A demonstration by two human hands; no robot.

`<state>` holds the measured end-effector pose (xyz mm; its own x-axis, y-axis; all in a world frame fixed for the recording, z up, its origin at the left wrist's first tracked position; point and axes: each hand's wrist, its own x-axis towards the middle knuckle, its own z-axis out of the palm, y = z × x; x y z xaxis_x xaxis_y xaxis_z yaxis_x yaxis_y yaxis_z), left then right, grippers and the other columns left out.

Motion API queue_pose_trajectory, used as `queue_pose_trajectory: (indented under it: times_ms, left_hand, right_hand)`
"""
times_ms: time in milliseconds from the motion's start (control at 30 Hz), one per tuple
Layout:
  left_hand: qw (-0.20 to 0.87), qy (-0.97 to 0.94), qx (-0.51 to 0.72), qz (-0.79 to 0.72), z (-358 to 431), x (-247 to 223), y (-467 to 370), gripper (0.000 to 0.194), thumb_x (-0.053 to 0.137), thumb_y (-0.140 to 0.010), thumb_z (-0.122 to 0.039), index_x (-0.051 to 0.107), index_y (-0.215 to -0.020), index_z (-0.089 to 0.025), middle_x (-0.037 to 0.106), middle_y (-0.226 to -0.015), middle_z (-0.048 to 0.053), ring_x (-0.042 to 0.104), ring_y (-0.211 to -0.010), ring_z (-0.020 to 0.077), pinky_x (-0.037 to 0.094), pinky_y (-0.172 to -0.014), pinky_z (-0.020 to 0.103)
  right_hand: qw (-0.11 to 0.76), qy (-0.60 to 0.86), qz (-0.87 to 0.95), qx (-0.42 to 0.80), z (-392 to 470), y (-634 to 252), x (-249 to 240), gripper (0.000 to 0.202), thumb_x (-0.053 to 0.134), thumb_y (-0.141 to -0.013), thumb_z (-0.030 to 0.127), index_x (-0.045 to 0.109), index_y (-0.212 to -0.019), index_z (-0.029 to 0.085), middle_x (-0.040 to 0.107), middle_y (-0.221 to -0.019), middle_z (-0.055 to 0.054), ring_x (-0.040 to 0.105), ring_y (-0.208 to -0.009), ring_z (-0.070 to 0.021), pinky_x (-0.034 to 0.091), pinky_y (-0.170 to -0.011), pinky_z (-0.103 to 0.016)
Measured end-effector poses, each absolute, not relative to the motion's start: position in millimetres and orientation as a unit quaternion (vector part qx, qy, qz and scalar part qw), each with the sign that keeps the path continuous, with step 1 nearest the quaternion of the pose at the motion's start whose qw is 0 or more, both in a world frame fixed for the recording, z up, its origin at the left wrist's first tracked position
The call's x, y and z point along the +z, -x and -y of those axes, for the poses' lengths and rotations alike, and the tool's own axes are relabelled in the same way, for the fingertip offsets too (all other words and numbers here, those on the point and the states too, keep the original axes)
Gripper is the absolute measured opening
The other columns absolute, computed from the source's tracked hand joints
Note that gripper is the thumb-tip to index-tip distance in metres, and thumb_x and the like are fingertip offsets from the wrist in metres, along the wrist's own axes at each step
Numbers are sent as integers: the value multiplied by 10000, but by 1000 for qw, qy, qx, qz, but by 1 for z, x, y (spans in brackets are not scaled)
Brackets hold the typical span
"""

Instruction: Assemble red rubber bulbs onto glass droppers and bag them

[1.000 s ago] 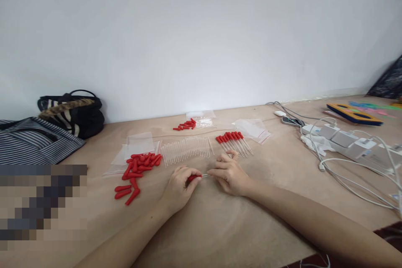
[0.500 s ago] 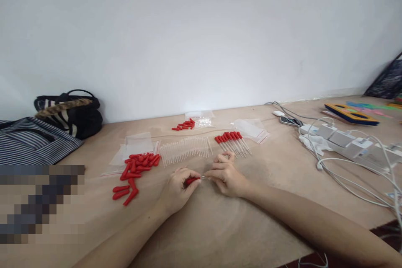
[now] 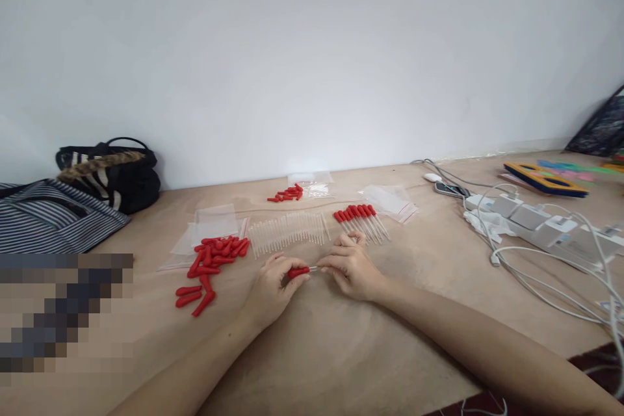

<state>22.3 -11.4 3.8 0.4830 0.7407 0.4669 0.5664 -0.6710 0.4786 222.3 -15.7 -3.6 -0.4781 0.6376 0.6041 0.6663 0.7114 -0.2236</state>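
My left hand [image 3: 274, 286] pinches a red rubber dropper bulb [image 3: 298, 272] between thumb and fingers. My right hand [image 3: 353, 268] grips a thin clear dropper tube [image 3: 313, 268], whose end meets the mouth of the bulb; how far it sits inside I cannot tell. To the left lies a pile of loose red bulbs [image 3: 219, 252], with several more in front of it. Beyond my hands a row of bare clear tubes [image 3: 288, 232] is laid side by side. Just past my right hand, several droppers with red bulbs on them [image 3: 361, 221] lie in a row.
Smaller red bulbs [image 3: 287, 193] and short clear tubes [image 3: 319, 189] lie near the wall. Plastic bags [image 3: 390, 200] rest on the table [image 3: 302, 364]. Chargers and white cables [image 3: 541, 224] fill the right side. A black bag [image 3: 131, 175] and striped cloth [image 3: 43, 221] stand left.
More of the red bulb shows between my left thumb and fingers, which have loosened a little. Both hands have shifted very slightly; the laid-out parts stay where they were.
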Motion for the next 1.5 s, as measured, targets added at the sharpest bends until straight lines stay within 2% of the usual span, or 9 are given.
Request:
queue_pose_trajectory:
  times_ms: [433,733,900,1067,1167,1267,1400,1500]
  left_hand:
    - [162,-841,344,-385,14,3,-25,63,556,-755,-206,617,-767,-206,688,-712,-12,613,-659,152,404,-858,405]
    - [162,-835,330,-409,16,10,-26,61,558,-747,-228,615,-763,-213,682,-710,-12,612,-677,159,444,-799,371]
    - [147,-832,333,-419,14,12,-23,49,575,-737,-243,607,-752,-209,673,-706,-14,604,-688,162,453,-758,349]
    - [144,-832,321,-429,14,10,-22,73,566,-752,-268,610,-763,-211,668,-723,-11,600,-713,167,451,-721,327]
    - [115,-835,315,-436,12,10,-18,147,581,-744,-292,597,-867,-214,669,-818,6,592,-788,189,422,-779,363]
    - [41,-819,314,-479,7,14,-8,249,596,-729,-308,571,-959,-217,640,-927,40,560,-887,226,394,-802,386]
    - [-59,-790,240,-561,-1,24,12,132,588,-723,-289,608,-838,-228,617,-860,44,542,-877,256,350,-789,419]
    - [-96,-772,169,-605,-5,33,27,118,574,-721,-297,609,-804,-221,609,-861,62,528,-883,280,348,-749,425]
  right_hand:
    - [367,346,864,-5,17,-219,-8,187,477,-789,153,650,-836,208,603,-655,4,433,-764,-143,175,-808,-374]
    - [342,362,867,-11,16,-217,-4,171,482,-820,216,653,-829,223,618,-660,2,444,-768,-142,174,-808,-372]
    - [320,383,866,-40,12,-228,1,168,527,-817,355,650,-874,255,629,-694,1,457,-798,-154,154,-839,-391]
    - [301,378,873,-61,13,-235,3,168,510,-823,311,661,-789,247,616,-701,-6,456,-801,-157,154,-830,-395]
    - [302,392,867,-50,14,-237,5,140,529,-795,270,654,-748,229,611,-664,-1,459,-777,-153,161,-810,-385]
    - [313,479,819,-43,11,-242,7,177,518,-781,248,636,-657,205,610,-617,-4,469,-743,-152,179,-777,-368]
    - [287,642,709,-46,-4,-245,10,263,471,-784,245,610,-566,195,608,-579,-19,492,-741,-179,197,-740,-360]
    - [252,690,677,-53,-17,-241,10,251,453,-795,274,630,-635,196,622,-631,-45,511,-765,-202,212,-732,-364]
